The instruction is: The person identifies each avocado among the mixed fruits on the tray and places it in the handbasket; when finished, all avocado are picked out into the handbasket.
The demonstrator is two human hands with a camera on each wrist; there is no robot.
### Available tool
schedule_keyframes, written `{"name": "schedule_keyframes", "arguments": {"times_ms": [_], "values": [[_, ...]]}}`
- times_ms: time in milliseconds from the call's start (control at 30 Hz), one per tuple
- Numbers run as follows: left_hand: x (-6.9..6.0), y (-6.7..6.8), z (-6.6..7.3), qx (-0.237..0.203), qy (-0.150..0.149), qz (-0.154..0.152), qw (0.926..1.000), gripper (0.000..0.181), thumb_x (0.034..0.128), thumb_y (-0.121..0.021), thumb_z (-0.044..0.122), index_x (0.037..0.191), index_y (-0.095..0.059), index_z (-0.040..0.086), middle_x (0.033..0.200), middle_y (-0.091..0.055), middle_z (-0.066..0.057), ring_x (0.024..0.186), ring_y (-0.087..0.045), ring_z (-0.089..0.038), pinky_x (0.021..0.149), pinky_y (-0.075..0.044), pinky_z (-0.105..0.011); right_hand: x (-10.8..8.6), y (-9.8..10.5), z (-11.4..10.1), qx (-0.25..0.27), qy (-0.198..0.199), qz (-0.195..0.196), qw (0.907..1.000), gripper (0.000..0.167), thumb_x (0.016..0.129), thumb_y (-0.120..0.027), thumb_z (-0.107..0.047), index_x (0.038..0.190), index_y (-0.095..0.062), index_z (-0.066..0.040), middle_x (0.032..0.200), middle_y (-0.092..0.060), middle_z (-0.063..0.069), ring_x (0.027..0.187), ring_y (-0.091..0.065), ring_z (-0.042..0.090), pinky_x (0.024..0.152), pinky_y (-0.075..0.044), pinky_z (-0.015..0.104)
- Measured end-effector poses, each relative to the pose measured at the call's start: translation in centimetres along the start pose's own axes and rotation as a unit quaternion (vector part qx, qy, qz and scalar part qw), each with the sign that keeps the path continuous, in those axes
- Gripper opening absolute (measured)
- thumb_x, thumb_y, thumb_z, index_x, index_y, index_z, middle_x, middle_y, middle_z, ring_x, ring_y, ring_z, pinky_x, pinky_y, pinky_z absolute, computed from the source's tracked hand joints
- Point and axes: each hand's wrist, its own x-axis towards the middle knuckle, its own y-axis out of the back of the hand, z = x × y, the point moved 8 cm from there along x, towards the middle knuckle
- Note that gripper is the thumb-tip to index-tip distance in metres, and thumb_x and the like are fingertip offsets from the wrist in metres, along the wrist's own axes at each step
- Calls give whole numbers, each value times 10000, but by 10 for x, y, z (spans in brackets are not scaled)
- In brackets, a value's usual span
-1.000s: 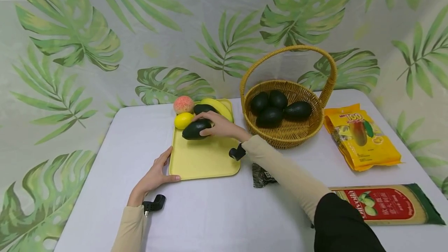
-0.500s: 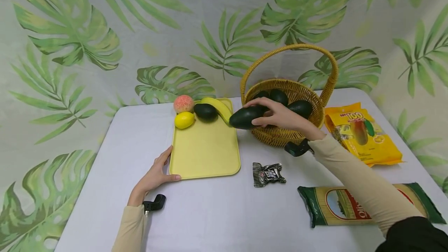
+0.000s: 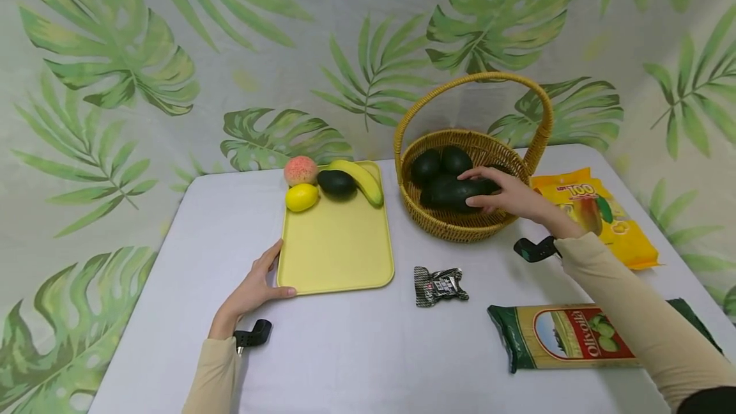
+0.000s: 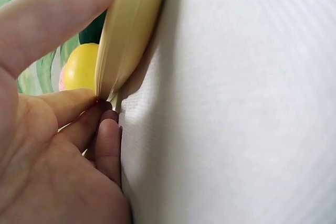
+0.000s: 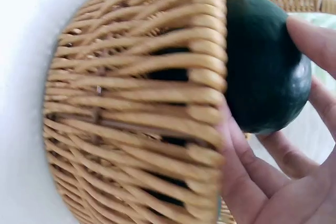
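Note:
In the head view my right hand [image 3: 506, 193] reaches into the wicker basket [image 3: 460, 232] and holds a dark green avocado [image 3: 451, 197] low among several others. The right wrist view shows thumb and fingers curved round this avocado [image 5: 268, 66], beside the basket's woven rim [image 5: 207, 77]. My left hand [image 3: 253, 289] rests at the near left corner of a yellow tray [image 3: 336, 273], thumb along the front edge and fingers along the left side. Close up in the left wrist view, the left fingertips touch the tray's rim [image 4: 126, 40].
On the tray's far end lie a peach [image 3: 301, 171], a lemon [image 3: 301, 197], an avocado [image 3: 337, 184] and a banana [image 3: 359, 181]. A small dark packet [image 3: 439, 286], a yellow mango candy bag [image 3: 627, 235] and a pasta pack [image 3: 575, 337] lie rightward. The basket handle [image 3: 477, 75] arches high.
My right hand has carried the avocado from over the tray rightward into the basket. My left hand has stayed at the tray's corner.

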Motion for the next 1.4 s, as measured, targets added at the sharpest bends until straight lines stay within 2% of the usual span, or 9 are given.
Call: {"name": "schedule_keyframes", "arguments": {"times_ms": [200,400,667,767,900,1100,1200,1333,1400], "values": [[0,0,0,74,-91,-15,9999,1114,755,-828,285,1542,-72,63,1565,-84,-198,1355,-208,-440,1077,-197,-582,9,-15,6,-208,-17,-189,9996,503,915,-668,-284,1347,-482,-106,1354,-396,261,708,-652,273,683,-554,399],[0,0,1,67,-90,-15,9999,1111,758,-827,280,1543,-70,68,1566,-81,-195,1360,-203,-437,1082,-194,-575,14,-29,-2,-351,17,-346,9988,502,925,-654,-289,1341,-469,-78,1329,-406,307,678,-661,227,656,-558,377],[-2,0,2,62,-87,-5,9999,1101,759,-827,249,1544,-76,72,1565,-89,-195,1361,-209,-430,1083,-198,-570,12,-36,-2,-1104,144,-535,9923,430,937,-634,-186,1312,-508,-18,1223,-517,306,661,-612,171,711,-533,417],[-2,1,3,28,-67,-12,10000,1103,756,-829,241,1545,-75,82,1569,-91,-183,1366,-209,-419,1086,-199,-561,10,-31,-5,-870,79,-508,9949,406,945,-619,-160,1306,-514,-7,1209,-534,306,645,-641,211,645,-549,414],[-2,1,4,37,-90,-18,10000,1106,758,-828,247,1545,-68,80,1569,-91,-184,1367,-204,-419,1086,-200,-561,8,-22,-14,-750,89,-358,9965,372,951,-607,-152,1286,-529,-11,1173,-562,262,679,-656,265,642,-552,407],[-1,1,1,27,-44,-23,10000,1109,758,-826,272,1547,-69,89,1571,-82,-179,1368,-196,-417,1087,-191,-565,11,-19,-34,-425,428,-216,9979,332,965,-590,-153,1268,-551,-25,1183,-561,221,791,-659,315,691,-551,425],[-1,1,0,31,-51,-25,10000,1106,760,-825,272,1547,-69,89,1571,-79,-180,1368,-194,-417,1087,-185,-568,17,-29,-46,-218,641,-307,9972,331,969,-585,-164,1276,-552,-45,1204,-560,200,832,-648,337,728,-546,444],[-1,1,1,25,-91,-21,10000,1102,761,-826,256,1546,-72,83,1566,-82,-190,1364,-195,-425,1084,-182,-574,29,-55,-65,54,987,-608,9932,362,971,-580,-161,1306,-529,-34,1238,-544,174,866,-630,350,756,-536,457],[-1,1,1,20,-88,-18,10000,1104,758,-828,254,1546,-73,82,1565,-86,-191,1363,-197,-424,1083,-185,-574,37,-69,-75,52,1181,-700,9905,390,965,-591,-168,1323,-519,-30,1275,-533,157,961,-609,326,813,-519,445]]}}
